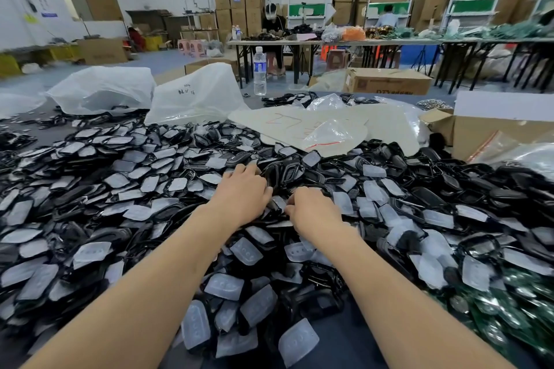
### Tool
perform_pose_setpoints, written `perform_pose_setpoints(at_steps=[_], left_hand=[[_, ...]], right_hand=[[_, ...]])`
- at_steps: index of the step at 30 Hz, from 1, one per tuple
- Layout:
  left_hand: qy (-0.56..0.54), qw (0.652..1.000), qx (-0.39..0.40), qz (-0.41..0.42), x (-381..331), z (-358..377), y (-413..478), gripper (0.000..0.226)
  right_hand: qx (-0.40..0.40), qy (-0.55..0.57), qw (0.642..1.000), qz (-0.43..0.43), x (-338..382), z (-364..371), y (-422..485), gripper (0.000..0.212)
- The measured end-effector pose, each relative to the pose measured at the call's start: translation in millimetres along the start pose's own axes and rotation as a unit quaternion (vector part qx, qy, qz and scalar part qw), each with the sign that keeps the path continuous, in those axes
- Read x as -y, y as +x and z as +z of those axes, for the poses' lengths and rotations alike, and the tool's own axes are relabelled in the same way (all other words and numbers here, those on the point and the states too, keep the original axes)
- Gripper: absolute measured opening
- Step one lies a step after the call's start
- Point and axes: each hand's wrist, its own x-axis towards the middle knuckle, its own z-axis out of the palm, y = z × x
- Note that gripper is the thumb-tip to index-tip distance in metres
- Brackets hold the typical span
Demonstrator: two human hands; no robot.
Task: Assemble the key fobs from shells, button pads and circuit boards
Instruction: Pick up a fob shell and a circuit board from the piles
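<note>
A huge heap of black key fob shells [434, 195] and translucent white button pads [223, 286] covers the table in front of me. Green circuit boards [527, 308] lie piled at the lower right. Both my hands reach into the middle of the heap. My left hand [244, 193] has its fingers curled down round a black shell [274, 177]. My right hand [311, 207] is curled beside it, fingertips pinching a small part [278, 204] between the two hands. What exactly the fingers hold is partly hidden.
Clear plastic bags [102, 90] and a beige sheet [299, 126] lie behind the heap. A water bottle [259, 70] stands at the table's far edge. Cardboard boxes [494, 135] sit at the right. People work at tables far behind.
</note>
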Motion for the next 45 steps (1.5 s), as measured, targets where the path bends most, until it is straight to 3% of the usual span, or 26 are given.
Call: perform_pose_setpoints(at_steps=[6, 12, 16, 22, 25, 29, 31, 34, 36, 41, 45], left_hand=[[0.011, 0.999, 0.001, 0.035, 1.7, 10.9, -9.4, 0.031], [-0.055, 0.998, 0.009, 0.033, 2.6, 14.9, -11.1, 0.031], [-0.133, 0.991, -0.006, 0.024, 3.1, 14.2, -12.3, 0.034], [-0.218, 0.975, -0.030, 0.027, 2.0, 10.1, -15.2, 0.029], [-0.332, 0.940, -0.073, 0.025, -6.6, 3.4, -18.1, 0.016], [-0.520, 0.848, -0.095, 0.023, -32.1, -9.9, -30.0, 0.005], [-0.581, 0.806, -0.113, 0.027, -50.3, -12.8, -42.3, 0.004], [-0.655, 0.744, -0.129, 0.015, -83.5, -7.9, -67.6, 0.003], [-0.693, 0.709, -0.130, 0.008, -105.1, 0.2, -85.7, 0.003], [-0.738, 0.666, -0.112, -0.017, -145.1, 23.0, -126.8, 0.013], [-0.725, 0.679, -0.109, -0.021, -166.1, 33.0, -148.1, 0.018]], right_hand=[[0.027, 0.017, 0.999, 0.029, 6.9, 1.9, 2.3, 0.032], [0.045, 0.014, 0.997, 0.066, 12.7, 2.5, 8.8, 0.041], [0.072, 0.073, 0.992, 0.067, 8.0, -1.1, 12.8, 0.018], [0.020, 0.184, 0.981, 0.052, -15.0, -15.4, 5.9, 0.017], [-0.002, 0.251, 0.968, 0.024, -28.2, -29.4, -6.6, 0.014], [-0.050, 0.399, 0.915, -0.013, -44.9, -46.2, -29.5, 0.007], [-0.067, 0.500, 0.863, -0.003, -51.0, -46.9, -46.7, 0.006], [-0.040, 0.660, 0.751, 0.007, -58.0, -35.5, -75.7, 0.014], [-0.034, 0.700, 0.713, -0.011, -62.8, -24.4, -97.3, 0.016], [-0.102, 0.719, 0.687, 0.014, -86.0, -2.1, -143.0, 0.021], [-0.137, 0.678, 0.722, 0.018, -104.3, 6.1, -172.1, 0.023]])
